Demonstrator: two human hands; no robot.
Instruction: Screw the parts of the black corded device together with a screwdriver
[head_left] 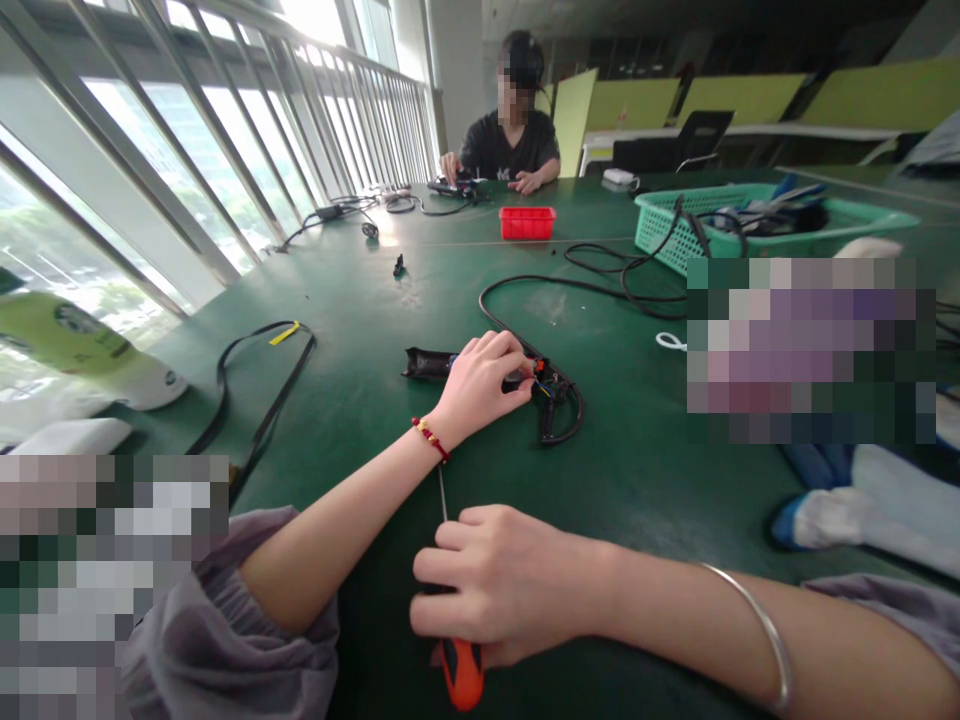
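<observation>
My right hand (499, 590) is wrapped round a screwdriver (463, 680) with an orange and black handle; its thin metal shaft points away from me and passes behind my left wrist. Further forward, my left hand (484, 385) is closed over a black corded device (427, 364) lying on the table. The device's dark tubular end sticks out on the left of that hand. On its right, thumb and fingertips pinch close to an opened part (553, 385) with small coloured wires and a red piece. My palm hides the device's middle.
A black cable (555, 280) runs from the device toward a green basket (652, 225) of parts. Ahead stand a red tray (527, 224) and a small black piece (399, 265). A black strap (281, 395) and green-white bottle (90, 345) lie left; gloves (832, 515) right. A person (514, 140) works opposite.
</observation>
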